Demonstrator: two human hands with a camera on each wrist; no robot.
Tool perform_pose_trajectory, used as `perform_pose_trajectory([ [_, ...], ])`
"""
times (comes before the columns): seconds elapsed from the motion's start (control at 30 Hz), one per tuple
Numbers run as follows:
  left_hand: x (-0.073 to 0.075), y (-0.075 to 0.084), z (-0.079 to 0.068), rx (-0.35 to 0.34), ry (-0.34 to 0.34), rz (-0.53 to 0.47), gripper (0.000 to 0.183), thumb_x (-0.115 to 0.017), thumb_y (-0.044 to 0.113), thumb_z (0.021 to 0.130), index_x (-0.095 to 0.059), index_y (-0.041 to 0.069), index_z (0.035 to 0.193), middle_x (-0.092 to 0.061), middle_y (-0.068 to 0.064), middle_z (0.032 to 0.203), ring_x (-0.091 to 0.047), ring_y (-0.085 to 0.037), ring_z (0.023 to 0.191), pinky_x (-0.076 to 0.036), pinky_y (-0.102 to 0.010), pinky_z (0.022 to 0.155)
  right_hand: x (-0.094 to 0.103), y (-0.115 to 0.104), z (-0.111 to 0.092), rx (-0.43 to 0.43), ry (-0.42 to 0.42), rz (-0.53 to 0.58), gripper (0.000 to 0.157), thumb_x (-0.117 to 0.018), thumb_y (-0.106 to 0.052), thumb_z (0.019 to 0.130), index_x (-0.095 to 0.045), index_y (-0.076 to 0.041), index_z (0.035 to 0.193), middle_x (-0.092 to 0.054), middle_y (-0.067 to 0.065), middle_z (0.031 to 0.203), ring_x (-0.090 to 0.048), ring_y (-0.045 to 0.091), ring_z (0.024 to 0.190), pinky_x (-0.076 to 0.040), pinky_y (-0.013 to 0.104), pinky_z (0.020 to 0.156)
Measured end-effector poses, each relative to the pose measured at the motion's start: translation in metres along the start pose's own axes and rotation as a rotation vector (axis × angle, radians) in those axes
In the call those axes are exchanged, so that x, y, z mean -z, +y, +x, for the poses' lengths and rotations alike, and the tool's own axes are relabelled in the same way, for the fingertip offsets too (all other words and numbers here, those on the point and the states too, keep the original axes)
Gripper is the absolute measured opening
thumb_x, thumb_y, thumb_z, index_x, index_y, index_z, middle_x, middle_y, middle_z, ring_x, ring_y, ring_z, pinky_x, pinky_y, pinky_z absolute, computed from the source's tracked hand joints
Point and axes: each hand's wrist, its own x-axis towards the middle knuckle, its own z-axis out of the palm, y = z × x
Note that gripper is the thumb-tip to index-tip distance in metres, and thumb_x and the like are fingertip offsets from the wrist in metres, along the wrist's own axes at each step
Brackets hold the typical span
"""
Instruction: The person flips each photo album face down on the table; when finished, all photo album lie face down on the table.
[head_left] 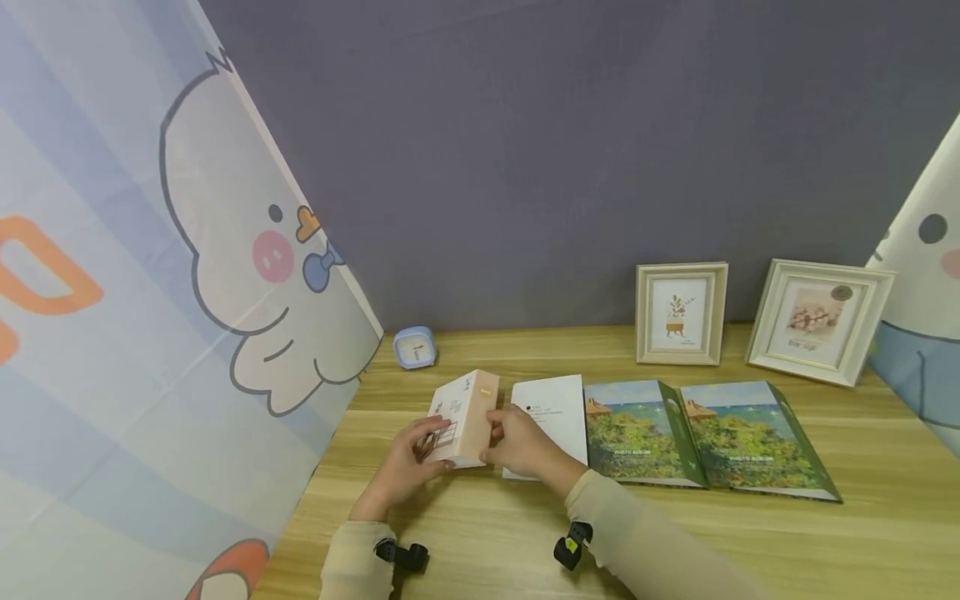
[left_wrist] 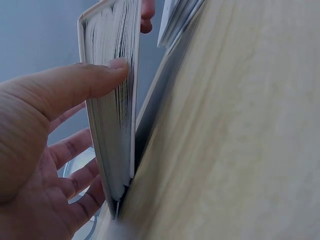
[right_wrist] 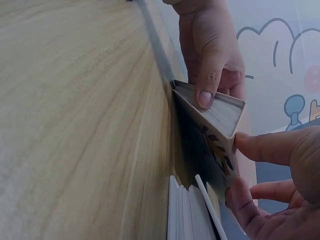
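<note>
A thick, pale pink photo album (head_left: 480,417) is tilted up off the table between both hands, its white page block (left_wrist: 107,45) showing in the left wrist view. My left hand (head_left: 405,467) grips its near left end, thumb across the page edges and fingers behind the cover. On the right side, my right hand (head_left: 521,442) pinches the spine between thumb and fingers. The lower edge of the album is at or close to the tabletop. Just right of it lies a white-covered album (head_left: 562,417), partly hidden under my right hand and forearm.
Two green landscape photo albums (head_left: 626,433) (head_left: 742,437) lie in a row farther right. Behind them stand two picture frames (head_left: 681,356) (head_left: 765,354). A small blue clock (head_left: 415,347) stands at the back left. Printed cloth (head_left: 112,417) borders the table's left side.
</note>
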Motion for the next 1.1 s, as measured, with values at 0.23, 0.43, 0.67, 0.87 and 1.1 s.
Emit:
perform_pose_trajectory([
  [0.23, -0.001, 0.001, 0.0, 0.022, 0.022, 0.012, 0.065, -0.092, 0.004, 0.079, -0.067, 0.01, 0.138, -0.05, -0.02, 0.154, -0.038, -0.045, 0.147, -0.039, -0.06, 0.114, -0.003, 0.002, 0.003, 0.008, -0.003, 0.02, 0.064, -0.094, -0.005, 0.075, -0.065, 0.01, 0.131, -0.056, 0.016, 0.105, -0.06, 0.021, 0.093, -0.055, 0.027, 0.078],
  [0.43, -0.002, -0.001, -0.001, 0.028, 0.04, 0.047, 0.06, -0.092, 0.002, 0.078, -0.071, 0.012, 0.134, -0.051, -0.016, 0.153, -0.037, -0.044, 0.148, -0.04, -0.059, 0.113, -0.01, 0.005, 0.004, -0.024, -0.033, -0.008, 0.081, -0.095, -0.009, 0.074, -0.056, 0.014, 0.141, -0.056, 0.016, 0.109, -0.061, 0.019, 0.094, -0.055, 0.028, 0.08],
  [0.67, -0.002, -0.001, -0.001, 0.023, 0.041, 0.074, 0.058, -0.092, 0.002, 0.078, -0.073, 0.015, 0.131, -0.053, -0.015, 0.151, -0.039, -0.044, 0.147, -0.042, -0.058, 0.112, -0.014, 0.006, 0.003, -0.034, -0.033, -0.072, 0.081, -0.094, -0.013, 0.075, -0.056, 0.012, 0.142, -0.057, 0.013, 0.107, -0.058, 0.018, 0.092, -0.053, 0.029, 0.078],
  [0.87, -0.002, -0.003, -0.002, 0.014, 0.047, 0.064, 0.058, -0.093, -0.001, 0.076, -0.074, 0.015, 0.129, -0.054, -0.014, 0.15, -0.041, -0.044, 0.145, -0.042, -0.058, 0.112, -0.016, 0.003, 0.002, -0.034, -0.028, -0.131, 0.056, -0.091, -0.014, 0.078, -0.066, 0.006, 0.124, -0.051, 0.007, 0.1, -0.054, 0.015, 0.084, -0.051, 0.029, 0.072],
  [1.1, -0.004, -0.002, -0.002, 0.009, 0.038, 0.099, 0.055, -0.094, 0.003, 0.077, -0.076, 0.012, 0.127, -0.055, -0.013, 0.15, -0.04, -0.044, 0.145, -0.044, -0.053, 0.112, -0.014, -0.003, -0.001, -0.008, -0.008, -0.222, 0.03, -0.09, -0.014, 0.078, -0.061, -0.01, 0.075, -0.051, 0.003, 0.088, -0.049, 0.018, 0.078, -0.046, 0.032, 0.065],
])
